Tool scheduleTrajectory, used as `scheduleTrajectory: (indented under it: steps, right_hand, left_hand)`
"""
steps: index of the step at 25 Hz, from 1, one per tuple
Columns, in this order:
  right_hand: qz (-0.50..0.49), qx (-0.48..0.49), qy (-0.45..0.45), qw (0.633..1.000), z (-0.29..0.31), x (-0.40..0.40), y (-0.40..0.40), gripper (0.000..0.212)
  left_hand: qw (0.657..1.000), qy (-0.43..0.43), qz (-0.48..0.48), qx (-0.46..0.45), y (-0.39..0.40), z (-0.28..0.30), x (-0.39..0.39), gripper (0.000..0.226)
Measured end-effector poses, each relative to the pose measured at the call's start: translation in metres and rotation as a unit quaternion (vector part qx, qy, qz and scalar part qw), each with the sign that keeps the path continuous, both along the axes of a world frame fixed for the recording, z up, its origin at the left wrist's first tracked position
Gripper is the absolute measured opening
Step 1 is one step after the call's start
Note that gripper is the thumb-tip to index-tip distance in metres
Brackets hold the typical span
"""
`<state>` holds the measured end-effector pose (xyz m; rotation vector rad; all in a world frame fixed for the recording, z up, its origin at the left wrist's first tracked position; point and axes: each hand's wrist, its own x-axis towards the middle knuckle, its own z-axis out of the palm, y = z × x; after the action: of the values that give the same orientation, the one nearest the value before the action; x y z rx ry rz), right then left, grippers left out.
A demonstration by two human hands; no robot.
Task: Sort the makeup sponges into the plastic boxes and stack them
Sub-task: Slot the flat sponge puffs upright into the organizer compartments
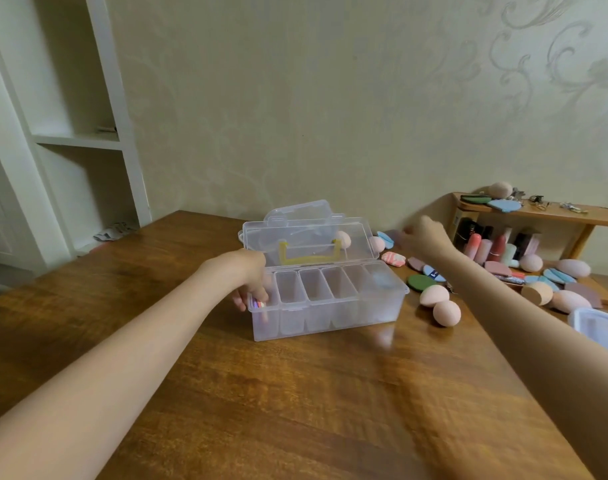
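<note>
A clear plastic compartment box [330,299] sits open on the brown wooden table [261,393], its hinged lid [306,240] tipped upright at the back so the row of narrow sections is free to load. The left hand [252,282] is at the box's left end, fingers curled down over the corner and partly into the leftmost section, where a small striped item [259,304] shows beside them; whether the fingers pinch that item or simply steady the box I cannot tell. Most sections look empty, so the sorting seems barely begun. The right hand [425,235] reaches out past the box's right end toward the loose makeup sponges, its fingers loosely bent and blurred, apparently holding nothing. The sponges are spread to the right: two peach egg-shaped sponges [439,303] near the box, a flat dark green round puff [420,282], blue and mauve wedge puffs [558,277], and more on a small wooden shelf rack [537,214] against the wall. A second clear plastic box [598,323] waits at the right edge, likely for stacking later.
</note>
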<state>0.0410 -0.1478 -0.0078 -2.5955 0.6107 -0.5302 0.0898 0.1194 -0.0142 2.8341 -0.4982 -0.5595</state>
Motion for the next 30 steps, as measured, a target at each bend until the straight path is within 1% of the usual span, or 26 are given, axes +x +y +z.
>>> scheduleTrajectory:
  steps: [1,2,4,6,8,10,11,12,13,14,15,16,18,19,21,23,26,28,30]
  right_hand:
    - [-0.003,-0.027,0.062,0.998,-0.011,0.0,-0.008,0.016]
    - [0.006,-0.042,0.111,0.993,-0.022,0.002,-0.011,0.015]
    - [0.034,-0.05,0.191,0.98,-0.036,0.008,-0.013,0.027]
    - [0.072,-0.059,0.235,0.967,-0.039,0.014,-0.01,0.032]
    - [0.085,-0.047,0.25,0.963,-0.042,0.017,-0.01,0.033]
    - [0.083,-0.03,0.237,0.967,-0.047,0.018,-0.015,0.03]
    - [0.078,-0.024,0.206,0.975,-0.045,0.017,-0.016,0.027]
    - [0.069,-0.02,0.145,0.987,-0.04,0.015,-0.018,0.024]
    - [0.057,-0.018,0.061,0.996,-0.03,0.012,-0.018,0.022]
    - [0.048,-0.02,-0.031,0.998,-0.017,0.008,-0.014,0.023]
    - [0.051,-0.016,-0.1,0.994,-0.004,0.004,-0.005,0.024]
    - [0.072,0.0,-0.139,0.988,0.008,0.0,0.01,0.025]
    - [0.159,0.04,-0.14,0.977,0.016,-0.009,0.053,0.026]
    - [0.207,0.032,-0.122,0.97,0.012,-0.013,0.076,0.026]
    - [0.267,-0.019,-0.099,0.959,-0.006,-0.02,0.111,0.024]
    - [0.277,-0.054,-0.091,0.955,-0.023,-0.024,0.13,0.024]
    - [0.265,-0.127,-0.064,0.954,-0.039,-0.026,0.145,0.024]
    - [0.259,-0.135,-0.039,0.956,-0.04,-0.026,0.15,0.023]
    - [0.262,-0.147,-0.015,0.954,-0.038,-0.024,0.152,0.017]
  left_hand:
    - [1.0,-0.002,0.003,0.0,0.0,0.0,0.0,0.021]
    - [1.0,-0.004,0.005,-0.001,0.0,0.0,0.001,0.023]
    - [1.0,-0.005,0.006,-0.008,0.001,-0.002,0.001,0.024]
    - [1.0,-0.008,0.003,-0.019,0.004,-0.006,0.001,0.023]
    - [0.999,-0.015,0.001,-0.034,0.007,-0.01,0.001,0.023]
    - [0.999,-0.016,0.005,-0.049,0.009,-0.012,0.001,0.022]
    - [0.998,-0.013,0.005,-0.055,0.009,-0.012,0.001,0.021]
    - [0.998,-0.01,0.005,-0.06,0.009,-0.012,0.002,0.021]
    - [0.998,-0.008,0.006,-0.067,0.009,-0.012,0.002,0.022]
    - [0.997,-0.008,0.009,-0.077,0.008,-0.013,0.003,0.021]
    - [0.996,-0.008,0.015,-0.091,0.007,-0.014,0.003,0.02]
    - [0.994,-0.008,0.021,-0.106,0.005,-0.016,0.002,0.019]
    - [0.991,-0.012,0.028,-0.133,-0.003,-0.019,-0.001,0.019]
    - [0.989,-0.014,0.029,-0.142,-0.007,-0.02,-0.001,0.02]
    - [0.988,-0.018,0.031,-0.148,-0.013,-0.02,-0.004,0.016]
    - [0.988,-0.028,0.029,-0.151,-0.016,-0.018,-0.006,0.013]
    - [0.986,-0.035,0.027,-0.16,-0.016,-0.018,-0.008,0.016]
    - [0.988,-0.044,0.019,-0.149,-0.015,-0.018,-0.008,0.02]
    - [0.989,-0.057,0.009,-0.139,-0.014,-0.018,-0.008,0.023]
